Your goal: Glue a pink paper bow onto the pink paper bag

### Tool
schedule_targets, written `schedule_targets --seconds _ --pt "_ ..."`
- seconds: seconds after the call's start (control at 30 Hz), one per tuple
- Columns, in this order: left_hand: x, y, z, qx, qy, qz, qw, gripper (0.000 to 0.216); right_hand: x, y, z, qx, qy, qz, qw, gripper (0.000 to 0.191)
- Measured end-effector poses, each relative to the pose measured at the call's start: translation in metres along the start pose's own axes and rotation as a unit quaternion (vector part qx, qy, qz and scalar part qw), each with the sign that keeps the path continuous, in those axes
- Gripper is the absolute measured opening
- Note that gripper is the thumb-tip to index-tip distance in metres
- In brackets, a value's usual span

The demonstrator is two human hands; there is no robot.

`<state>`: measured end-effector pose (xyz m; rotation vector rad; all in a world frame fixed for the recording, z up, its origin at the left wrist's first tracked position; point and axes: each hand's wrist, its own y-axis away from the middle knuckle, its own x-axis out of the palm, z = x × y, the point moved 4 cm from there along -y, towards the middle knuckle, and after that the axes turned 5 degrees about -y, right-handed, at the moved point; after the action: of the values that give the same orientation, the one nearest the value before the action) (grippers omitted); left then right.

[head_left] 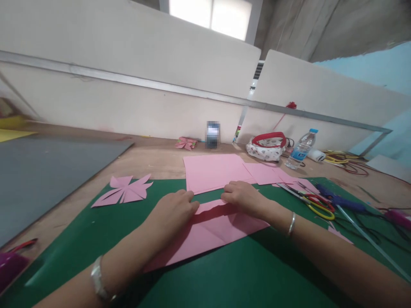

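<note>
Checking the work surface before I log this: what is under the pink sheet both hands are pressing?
The pink sheet lies on the green cutting mat, under the left hand and right hand. Anything beneath the paper itself is hidden.

Wooden tabletop (154, 160), brown and bare in its far part. Two off-white partition panels (128, 64) stand along its far edge, each crossed by a grey metal rail (144, 83). A bright window (210, 17) sits high above the panels, admitting daylight. A pale blue wall (385, 68) closes the right side. Grey ceiling surfaces slope overhead.
</note>
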<state>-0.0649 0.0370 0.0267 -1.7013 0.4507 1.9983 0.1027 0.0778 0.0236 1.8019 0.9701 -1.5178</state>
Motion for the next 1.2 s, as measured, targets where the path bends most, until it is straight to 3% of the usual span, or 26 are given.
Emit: schedule_targets --seconds 0.23,0.33,0.5,0.73,0.97,1.2 --pt "0.007 0.003 -0.017 -0.002 -0.04 0.015 0.999 0.023 0.0 0.002 0.021 -0.082 -0.008 -0.04 0.996 0.025" --pt "0.009 0.004 -0.023 0.003 -0.035 0.008 0.999 0.034 0.004 0.001 0.021 -0.1 0.006 -0.038 0.994 0.025" --pt "0.001 0.004 -0.035 0.008 -0.048 -0.013 0.999 0.034 0.002 0.002 0.026 -0.095 0.025 -0.027 0.995 0.023" --pt "0.002 0.002 -0.049 -0.01 -0.047 0.002 0.999 0.035 -0.015 0.004 0.035 -0.082 0.026 0.012 0.996 0.012" --pt "0.015 0.003 -0.051 -0.029 -0.042 0.005 0.999 0.033 -0.036 0.015 0.02 -0.07 -0.15 0.106 0.981 0.023" --pt "0.021 0.004 -0.055 -0.009 -0.065 -0.006 0.998 0.041 -0.001 0.016 0.039 0.005 -0.076 -0.006 0.997 0.042"
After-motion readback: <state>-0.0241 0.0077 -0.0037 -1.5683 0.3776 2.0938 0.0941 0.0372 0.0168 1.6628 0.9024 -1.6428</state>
